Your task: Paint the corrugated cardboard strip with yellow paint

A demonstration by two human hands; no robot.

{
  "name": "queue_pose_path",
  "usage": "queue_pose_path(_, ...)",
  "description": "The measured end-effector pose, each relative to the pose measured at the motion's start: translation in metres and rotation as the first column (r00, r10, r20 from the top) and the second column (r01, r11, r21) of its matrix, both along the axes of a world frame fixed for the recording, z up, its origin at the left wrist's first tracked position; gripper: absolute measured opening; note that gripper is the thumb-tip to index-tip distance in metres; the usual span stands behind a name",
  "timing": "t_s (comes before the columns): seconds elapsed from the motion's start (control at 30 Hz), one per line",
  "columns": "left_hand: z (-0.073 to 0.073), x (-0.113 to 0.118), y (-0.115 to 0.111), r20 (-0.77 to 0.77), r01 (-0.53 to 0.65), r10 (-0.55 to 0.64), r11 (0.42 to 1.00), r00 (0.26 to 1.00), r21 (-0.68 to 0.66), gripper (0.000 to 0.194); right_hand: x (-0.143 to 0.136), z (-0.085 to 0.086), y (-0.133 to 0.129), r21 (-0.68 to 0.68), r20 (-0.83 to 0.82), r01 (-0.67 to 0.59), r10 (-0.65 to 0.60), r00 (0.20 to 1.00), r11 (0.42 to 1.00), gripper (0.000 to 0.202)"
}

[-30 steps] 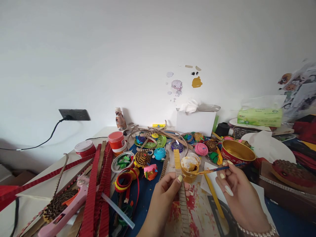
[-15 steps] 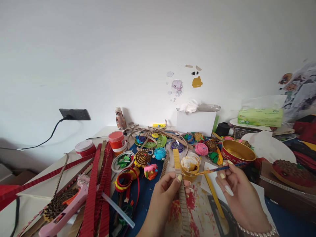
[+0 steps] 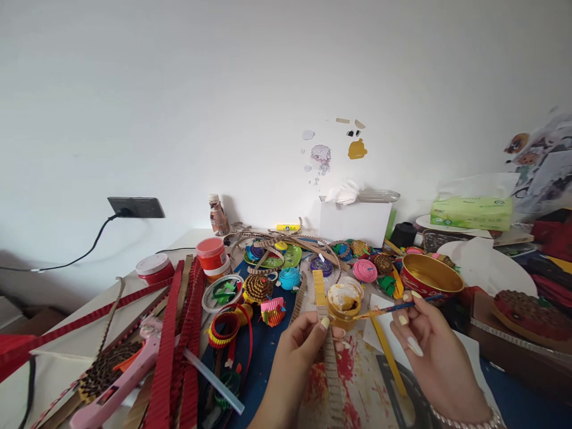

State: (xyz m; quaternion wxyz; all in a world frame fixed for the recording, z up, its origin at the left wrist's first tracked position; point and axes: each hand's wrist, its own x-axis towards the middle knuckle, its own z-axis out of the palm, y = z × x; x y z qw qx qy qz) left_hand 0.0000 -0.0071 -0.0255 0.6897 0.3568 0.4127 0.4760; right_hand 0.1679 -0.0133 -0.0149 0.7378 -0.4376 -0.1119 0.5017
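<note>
My left hand (image 3: 300, 351) pinches a narrow strip of corrugated cardboard (image 3: 331, 372) between thumb and fingers. The strip's upper end is painted yellow; the rest below my thumb is bare brown. In my right hand (image 3: 431, 345) is a paintbrush (image 3: 395, 307), held near its blue handle end and lying almost level. Its tip, coated in yellow-orange paint, points left beside an open jar of yellow paint (image 3: 345, 302). White and yellow paint cakes the jar's top. A yellow-painted strip (image 3: 388, 351) lies left of my right hand.
Red corrugated strips (image 3: 163, 345) and a pink glue gun (image 3: 123, 381) with a glue stick lie at left. Coiled cardboard pieces, including a pink one (image 3: 364, 270), crowd the middle. A red tin (image 3: 431, 275) with a gold inside stands right, before a tissue pack (image 3: 471, 205).
Almost nothing differs. The brush and my right hand sit nearly where they were, with only a very slight shift; my left hand keeps its pinch on the strip.
</note>
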Motion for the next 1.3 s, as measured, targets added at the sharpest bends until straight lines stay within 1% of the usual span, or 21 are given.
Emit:
queue_pose_path(0.17, -0.0006, -0.0003, 0.0011, -0.016, -0.001, 0.001, 1.0, 1.0, -0.009, 0.034, 0.0005, -0.0004, -0.0007, 0.0, 0.002, -0.003, 0.003, 1.0, 1.0, 0.03)
queue_pose_path(0.47, -0.0004, 0.0001, 0.0003, 0.017, -0.008, 0.008, 1.0, 1.0, 0.008, 0.028, -0.0006, 0.0009, 0.0004, -0.011, -0.002, 0.001, -0.001, 1.0, 1.0, 0.036)
queue_pose_path(0.67, -0.0024, -0.0006, 0.0021, 0.029, 0.004, -0.004, 1.0, 1.0, 0.011, 0.028, 0.0012, -0.0012, -0.001, -0.004, 0.003, -0.006, 0.006, 1.0, 1.0, 0.035)
queue_pose_path(0.8, -0.0038, -0.0012, 0.0038, 0.04, 0.026, -0.026, 1.0, 0.999, 0.002, 0.033, 0.0021, -0.0024, -0.0006, -0.002, 0.006, -0.011, 0.011, 1.0, 1.0, 0.035)
queue_pose_path(0.9, -0.0032, -0.001, 0.003, 0.04, 0.019, -0.02, 1.0, 0.999, 0.009, 0.032, 0.0016, -0.0021, -0.0005, -0.006, 0.005, -0.015, 0.015, 1.0, 1.0, 0.035)
queue_pose_path(1.1, -0.0035, -0.0004, 0.0023, 0.047, 0.017, -0.018, 1.0, 0.999, 0.014, 0.03, 0.0005, 0.0001, -0.0006, -0.026, -0.008, 0.013, -0.013, 1.0, 1.0, 0.037)
queue_pose_path(1.3, -0.0042, 0.0002, 0.0029, 0.048, 0.015, -0.016, 1.0, 0.999, 0.017, 0.029, 0.001, -0.0003, 0.0007, -0.028, 0.001, -0.019, 0.019, 1.0, 0.999, 0.038)
